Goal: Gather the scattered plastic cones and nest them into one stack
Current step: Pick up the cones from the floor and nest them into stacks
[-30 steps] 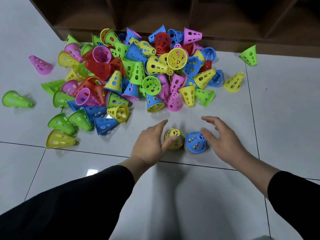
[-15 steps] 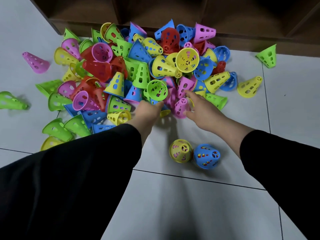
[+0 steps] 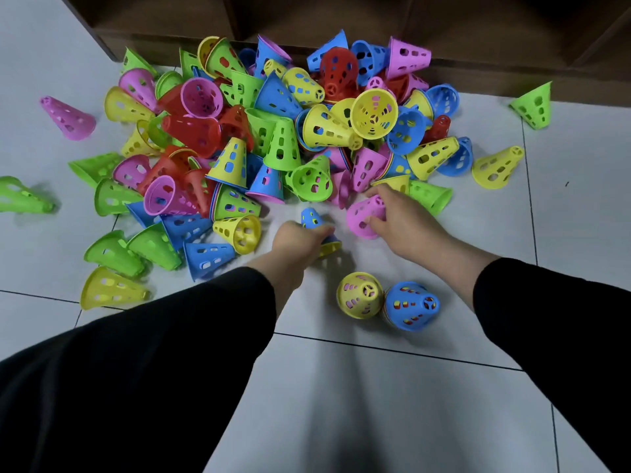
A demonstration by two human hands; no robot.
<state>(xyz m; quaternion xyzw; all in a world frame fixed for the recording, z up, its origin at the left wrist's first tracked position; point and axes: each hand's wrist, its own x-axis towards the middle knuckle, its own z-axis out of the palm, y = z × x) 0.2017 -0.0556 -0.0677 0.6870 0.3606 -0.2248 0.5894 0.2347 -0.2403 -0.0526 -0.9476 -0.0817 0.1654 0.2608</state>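
- Left hand [image 3: 296, 241]: fingers curled round a blue cone [image 3: 313, 218], tip pointing away from the person; a yellow rim shows under it at the base, so it looks nested on a yellow one.
- Right hand [image 3: 397, 213]: fingers wrapped over a pink cone [image 3: 362, 216] lying on its side, just beside the left hand's cone.
- Main cone pile [image 3: 280, 131]: directly beyond both hands, mixed colours, on the tiled floor [image 3: 341, 404] against a dark wooden shelf unit [image 3: 341, 18].
- Two upright stacks, yellow-topped stack [image 3: 359, 295] and blue-topped stack [image 3: 412, 306], touching each other, on the near side of the hands, between the forearms.
- Strays: green cone [image 3: 533, 104] far right of the right hand, pink stray [image 3: 68, 117] and green stray [image 3: 24, 196] far left of the left hand.
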